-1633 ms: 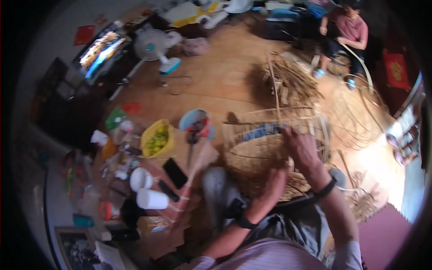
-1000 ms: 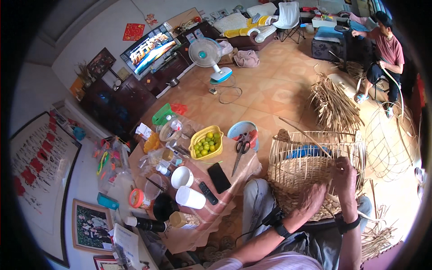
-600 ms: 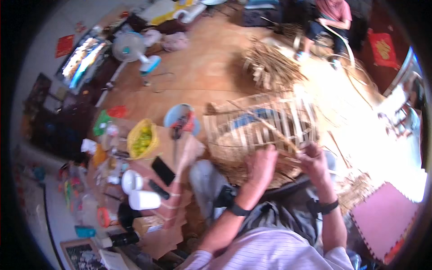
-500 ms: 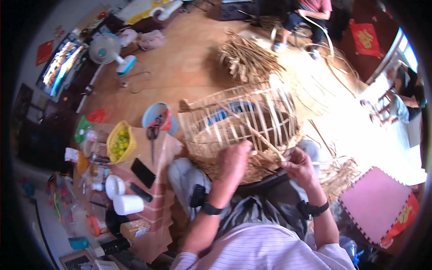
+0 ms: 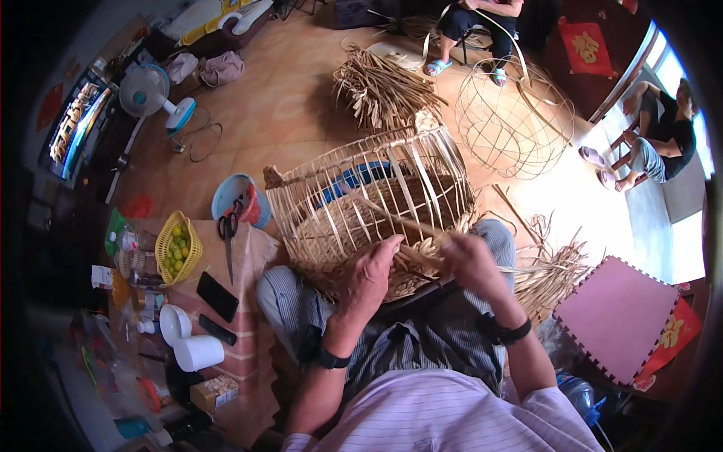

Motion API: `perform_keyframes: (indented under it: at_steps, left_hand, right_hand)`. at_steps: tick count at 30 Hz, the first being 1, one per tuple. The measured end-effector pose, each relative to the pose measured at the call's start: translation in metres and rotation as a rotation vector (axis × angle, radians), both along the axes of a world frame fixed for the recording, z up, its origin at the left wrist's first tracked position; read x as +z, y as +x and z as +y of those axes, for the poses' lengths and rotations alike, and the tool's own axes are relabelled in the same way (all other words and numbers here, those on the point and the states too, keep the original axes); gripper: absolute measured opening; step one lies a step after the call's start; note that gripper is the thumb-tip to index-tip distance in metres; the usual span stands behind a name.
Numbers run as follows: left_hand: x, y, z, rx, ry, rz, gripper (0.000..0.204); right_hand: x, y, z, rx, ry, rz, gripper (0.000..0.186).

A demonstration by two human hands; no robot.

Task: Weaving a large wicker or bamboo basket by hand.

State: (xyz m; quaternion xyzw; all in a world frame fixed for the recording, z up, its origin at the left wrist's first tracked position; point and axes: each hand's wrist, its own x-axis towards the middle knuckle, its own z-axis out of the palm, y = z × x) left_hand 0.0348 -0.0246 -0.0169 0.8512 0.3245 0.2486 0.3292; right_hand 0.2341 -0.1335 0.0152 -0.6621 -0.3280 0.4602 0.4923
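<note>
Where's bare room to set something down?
Bare floor lies between the fan and the bundle of dry strips. The pink mat looks bare too. Crowded: the table left of the phone, and the woven basket near the left hand and right hand.

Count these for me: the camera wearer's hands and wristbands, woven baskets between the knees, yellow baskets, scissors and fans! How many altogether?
Left hand and right hand: 2
Left wristband and right wristband: 2
Woven basket: 1
Yellow basket: 1
Scissors: 1 pair
Fan: 1
Total: 8
</note>
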Motion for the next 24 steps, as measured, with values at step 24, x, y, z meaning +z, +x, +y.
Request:
perform_keyframes:
  at_steps: [24]
  left_hand:
    - [0.019, 0.005, 0.024, -0.046, -0.209, 0.069, 0.019]
  right_hand:
    - [-0.007, -0.001, -0.071, 0.236, -0.029, -0.632, 0.026]
